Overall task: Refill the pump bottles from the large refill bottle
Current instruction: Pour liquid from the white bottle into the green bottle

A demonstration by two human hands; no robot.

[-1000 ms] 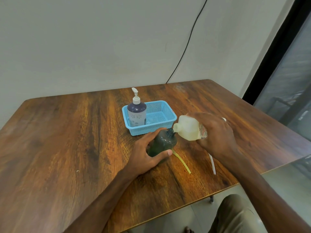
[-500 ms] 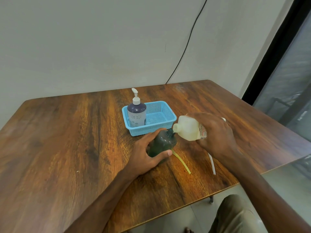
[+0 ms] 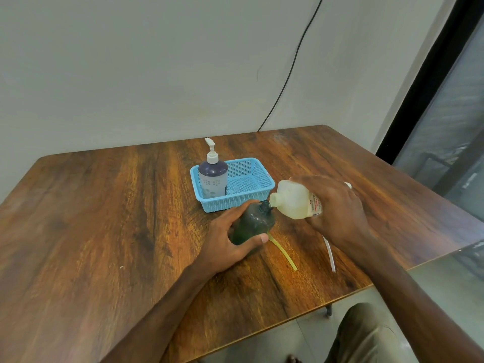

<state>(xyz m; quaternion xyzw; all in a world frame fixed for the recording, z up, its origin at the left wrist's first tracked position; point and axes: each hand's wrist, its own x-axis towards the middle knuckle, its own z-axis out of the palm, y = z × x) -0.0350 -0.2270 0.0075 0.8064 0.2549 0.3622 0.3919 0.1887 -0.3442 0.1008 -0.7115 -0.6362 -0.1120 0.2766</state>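
My left hand [image 3: 227, 238] grips a dark green pump bottle [image 3: 253, 223] standing on the wooden table [image 3: 104, 218], its neck open with no pump in it. My right hand [image 3: 337, 210] holds the cream-coloured refill bottle [image 3: 293, 201] tipped on its side, its mouth touching the green bottle's neck. A second pump bottle [image 3: 213, 176], dark purple with a white pump head, stands in the left end of a blue basket [image 3: 258, 187]. Two loose pump tubes lie on the table: a yellow one [image 3: 284, 254] and a white one [image 3: 329, 254].
The table's front edge runs diagonally just below my forearms. A black cable [image 3: 293, 64] hangs down the wall behind. A dark door frame [image 3: 429, 82] and glass stand at the right. My knee [image 3: 366, 334] shows under the table edge.
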